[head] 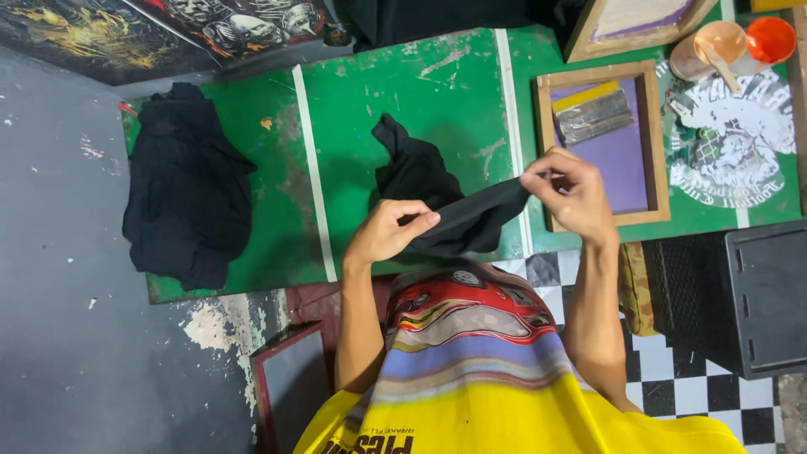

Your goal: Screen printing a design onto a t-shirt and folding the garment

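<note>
Nearest to me, my left hand and my right hand are both closed in a pinch on the edge of a black garment, stretching it between them just above the near edge of the green counter, with the rest of the cloth trailing onto the surface. Beyond my right hand lies a wooden screen frame with a purple mesh and a squeegee in it. Far off to the left sits a pile of black clothes, and two ink tubs stand at the far right corner.
</note>
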